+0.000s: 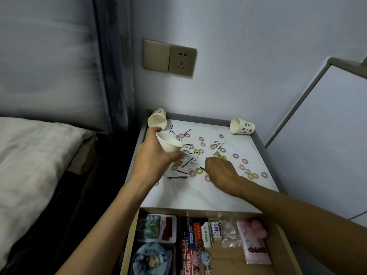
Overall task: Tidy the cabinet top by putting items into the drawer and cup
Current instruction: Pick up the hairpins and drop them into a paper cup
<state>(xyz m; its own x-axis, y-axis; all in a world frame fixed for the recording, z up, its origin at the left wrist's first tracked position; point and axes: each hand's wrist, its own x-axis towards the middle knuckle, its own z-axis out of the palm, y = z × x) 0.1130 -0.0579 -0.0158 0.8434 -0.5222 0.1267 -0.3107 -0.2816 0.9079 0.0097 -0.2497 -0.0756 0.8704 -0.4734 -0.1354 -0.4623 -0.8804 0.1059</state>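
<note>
The cup (pixel 170 143) is in the left hand (pixel 156 155). The fingers and thumb are curled round its side, and it tips so that its open mouth faces up and to the right. It hangs just above the cabinet top (pixel 198 197), near the left edge.

Right under the left thumb lies a pile of little colored rings (pixel 198 170), black pins (pixel 177 177) and thin white sticks (pixel 191 160). More rings are spread out to the right of the pile.

The right hand (pixel 220 171) is down on the top, just right of the pile. Its fingers are curled with the tips pointing down. A small black bit shows at the tips, but I cannot tell if they hold it. Rings lie all around this hand.

Behind the left fingers a second cup (pixel 157 120) lies on its side at the back left corner. A third cup (pixel 242 126) lies on its side at the back right corner, well apart from both hands.

Below the arms the drawer (pixel 230 261) is pulled open. Cards, small packs and a key ring with cartoon figures lie in it.

A socket (pixel 182 60) is on the wall above. A bed (pixel 29 155) is on the left.
</note>
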